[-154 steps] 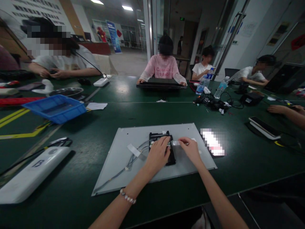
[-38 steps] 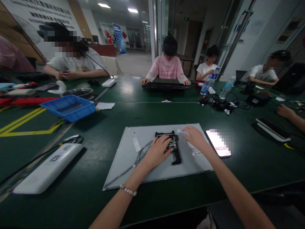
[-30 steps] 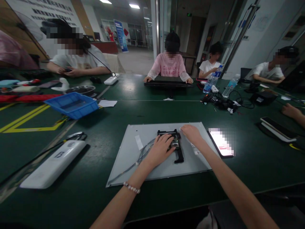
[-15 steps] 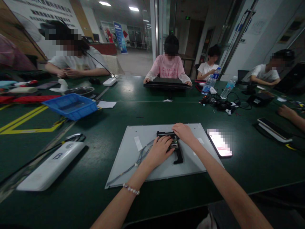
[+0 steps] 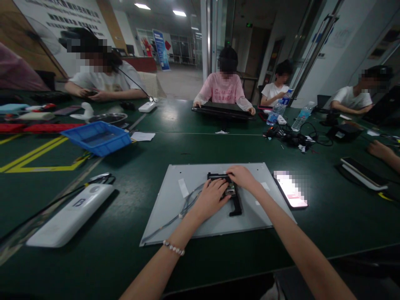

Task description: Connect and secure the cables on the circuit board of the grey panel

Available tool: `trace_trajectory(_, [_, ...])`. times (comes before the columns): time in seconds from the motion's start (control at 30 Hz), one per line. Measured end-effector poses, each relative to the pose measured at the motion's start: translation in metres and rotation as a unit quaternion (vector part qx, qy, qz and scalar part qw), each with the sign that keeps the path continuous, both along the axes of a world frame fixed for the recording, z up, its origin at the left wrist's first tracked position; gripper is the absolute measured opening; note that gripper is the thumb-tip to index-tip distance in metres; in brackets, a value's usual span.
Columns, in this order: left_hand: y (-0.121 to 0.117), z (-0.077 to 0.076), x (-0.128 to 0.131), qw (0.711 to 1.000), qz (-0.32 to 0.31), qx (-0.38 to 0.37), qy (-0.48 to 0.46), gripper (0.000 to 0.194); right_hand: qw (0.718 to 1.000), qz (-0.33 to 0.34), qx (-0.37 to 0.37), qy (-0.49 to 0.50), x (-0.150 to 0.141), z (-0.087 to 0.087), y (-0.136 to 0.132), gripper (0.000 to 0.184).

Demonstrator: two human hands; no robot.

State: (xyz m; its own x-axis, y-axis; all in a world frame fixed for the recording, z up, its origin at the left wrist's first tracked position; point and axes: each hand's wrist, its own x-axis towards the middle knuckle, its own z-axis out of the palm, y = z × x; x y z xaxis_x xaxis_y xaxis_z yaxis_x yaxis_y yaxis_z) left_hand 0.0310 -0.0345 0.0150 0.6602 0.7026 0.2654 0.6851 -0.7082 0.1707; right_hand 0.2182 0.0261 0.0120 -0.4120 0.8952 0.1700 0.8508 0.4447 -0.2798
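A light-grey flat panel (image 5: 162, 204) lies on the table in front of me. On it sits a black plastic frame (image 5: 236, 204) with a small circuit board (image 5: 230, 189) showing inside. Grey cables (image 5: 188, 203) run from it to the panel's lower left corner. My left hand (image 5: 213, 196) rests over the frame's left part, fingers stretched out and lying on it. At the frame's upper right corner, my right hand (image 5: 242, 177) has its fingers curled together against the edge. The fingertips hide exactly what they pinch.
A lit phone (image 5: 290, 189) lies right of the panel. To the left are a white power bank (image 5: 71, 214) with cables and a blue tray (image 5: 100, 139). Water bottles (image 5: 302, 116) and tangled black cables (image 5: 290, 137) sit farther right. Several people sit around the table (image 5: 150, 266).
The whole view has shifted slightly, so things appear a little farther right. Both hands stay on the black frame, with hardly any movement of the fingers.
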Motion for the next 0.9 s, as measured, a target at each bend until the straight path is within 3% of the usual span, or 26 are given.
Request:
trace_trajectory(0.3, [-0.001, 0.0, 0.0, 1.0, -0.002, 0.008, 0.011, 0.038, 0.998, -0.009, 0.009, 0.065, 0.007, 0.002, -0.005, 0.029])
trace_trajectory(0.47, [-0.001, 0.001, 0.0, 1.0, 0.001, 0.011, 0.015, 0.038, 0.988, -0.116, 0.002, 0.1, 0.041, 0.005, -0.034, 0.033])
trace_trajectory(0.63, [-0.001, 0.003, 0.002, 1.0, 0.0, 0.01, 0.008, 0.039, 0.974, -0.188, -0.064, 0.109, 0.081, -0.01, -0.071, 0.034])
trace_trajectory(0.9, [-0.002, 0.003, 0.003, 1.0, -0.005, 0.017, -0.004, 0.036, 0.961, -0.179, -0.089, 0.193, 0.081, -0.016, -0.088, 0.019])
